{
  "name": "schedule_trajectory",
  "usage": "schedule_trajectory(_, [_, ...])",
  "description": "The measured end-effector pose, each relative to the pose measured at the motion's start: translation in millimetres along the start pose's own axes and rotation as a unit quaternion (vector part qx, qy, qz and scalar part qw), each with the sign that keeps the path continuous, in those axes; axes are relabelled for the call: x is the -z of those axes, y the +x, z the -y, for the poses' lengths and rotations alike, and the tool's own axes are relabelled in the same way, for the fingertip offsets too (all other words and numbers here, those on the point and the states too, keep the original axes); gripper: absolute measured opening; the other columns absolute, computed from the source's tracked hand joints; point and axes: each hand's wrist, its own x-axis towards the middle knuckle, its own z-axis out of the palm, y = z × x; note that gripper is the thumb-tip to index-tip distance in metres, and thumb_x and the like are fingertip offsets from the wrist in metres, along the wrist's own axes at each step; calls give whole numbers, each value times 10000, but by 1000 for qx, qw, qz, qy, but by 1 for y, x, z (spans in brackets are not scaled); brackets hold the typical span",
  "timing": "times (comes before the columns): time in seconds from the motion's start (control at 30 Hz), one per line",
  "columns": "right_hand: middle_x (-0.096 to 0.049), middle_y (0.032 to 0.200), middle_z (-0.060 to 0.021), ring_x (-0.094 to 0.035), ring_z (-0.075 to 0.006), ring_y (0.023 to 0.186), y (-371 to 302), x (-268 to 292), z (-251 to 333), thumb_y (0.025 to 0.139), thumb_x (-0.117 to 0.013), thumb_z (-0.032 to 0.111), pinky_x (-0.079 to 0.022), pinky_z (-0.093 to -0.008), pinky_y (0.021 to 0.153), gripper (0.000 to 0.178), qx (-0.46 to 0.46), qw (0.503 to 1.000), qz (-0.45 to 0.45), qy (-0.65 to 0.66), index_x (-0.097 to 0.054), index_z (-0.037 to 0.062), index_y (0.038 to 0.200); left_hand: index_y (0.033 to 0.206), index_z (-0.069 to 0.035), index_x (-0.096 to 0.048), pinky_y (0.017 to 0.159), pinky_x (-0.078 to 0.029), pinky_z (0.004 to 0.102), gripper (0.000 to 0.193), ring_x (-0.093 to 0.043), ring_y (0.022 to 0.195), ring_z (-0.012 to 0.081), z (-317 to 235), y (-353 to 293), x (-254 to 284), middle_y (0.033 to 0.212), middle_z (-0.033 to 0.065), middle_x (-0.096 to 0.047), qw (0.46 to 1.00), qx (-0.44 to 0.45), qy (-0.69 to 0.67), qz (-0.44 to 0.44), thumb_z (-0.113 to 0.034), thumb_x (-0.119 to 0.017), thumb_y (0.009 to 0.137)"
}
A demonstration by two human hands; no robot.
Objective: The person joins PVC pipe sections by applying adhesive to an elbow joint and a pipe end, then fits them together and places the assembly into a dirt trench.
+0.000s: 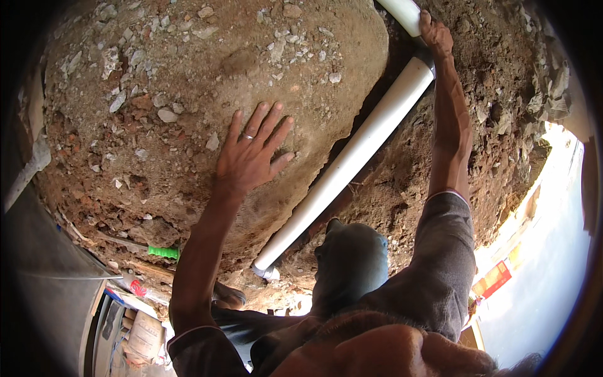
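With left hand [249, 162] spread wide over soil bank [301, 103] and right hand [438, 36] gripping upper pipe [403, 14], avoid heavy leaning; could dislodge stones [335, 78] onto lower pipe [352, 158].

Palm down, our left hand [248, 154] lay with fingers [270, 119] fanned wide; our right arm [451, 132] reached long, right hand [438, 36] curled far ahead!
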Motion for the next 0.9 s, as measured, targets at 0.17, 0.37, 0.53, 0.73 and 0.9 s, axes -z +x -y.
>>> schedule_trajectory(0.17, [-617, 994, -242, -613, -435, 862, -9, 17, -34, 946, -363, 446, -504, -470, 762, 497, 84, 989, -59, -108, -540, 51, 1188, 1395, -272, -356, 1125, -162, 483, 645, -175, 1382, 183, -11, 13, 0, 1498, -15, -223, 999, -25, -7, -36, -601, -468, 852])
schedule_trajectory(0.37, [-468, 1245, -291, -433, -465, 1170, -67, 10, -15, 703, -701, 574, -383, -510, 972, 893, 6, 981, -33, 191, -349, 53, 1337, 1424, -288, -298, 1139, -80, 443, 659, -93, 1398, 157, -4, -2, -5, 1523, -36, -130, 999, 1, 40, 23, -644, -353, 872])
schedule_trajectory(0.53, [-308, 1337, -344, -331, -463, 1251, -93, 25, -34, 620, -776, 509, -333, -520, 1020, 1104, -142, 973, 57, 171, -167, 64, 1425, 1438, -272, -267, 1140, -69, 441, 663, -67, 1404, 155, -9, 10, -5, 1529, -33, -104, 999, -13, 26, 20, -631, -327, 884])
schedule_trajectory(0.73, [-455, 1266, -203, -453, -348, 1156, -155, 28, 34, 734, -652, 258, -398, -490, 924, 551, 174, 962, -172, -120, -455, 46, 1204, 1421, -258, -305, 1143, -119, 450, 663, -113, 1397, 152, -13, 15, -1, 1520, -39, -149, 1000, -13, -11, 14, -590, -443, 864])
schedule_trajectory(0.9, [-569, 719, -156, -551, -227, 624, -165, 63, 66, 838, -543, 254, -451, -369, 598, 264, 133, 949, 37, 284, -533, -2, 773, 1414, -259, -317, 1144, -118, 453, 647, -125, 1394, 157, -15, 13, -4, 1514, -39, -165, 1000, -3, -20, 17, -568, -462, 865])
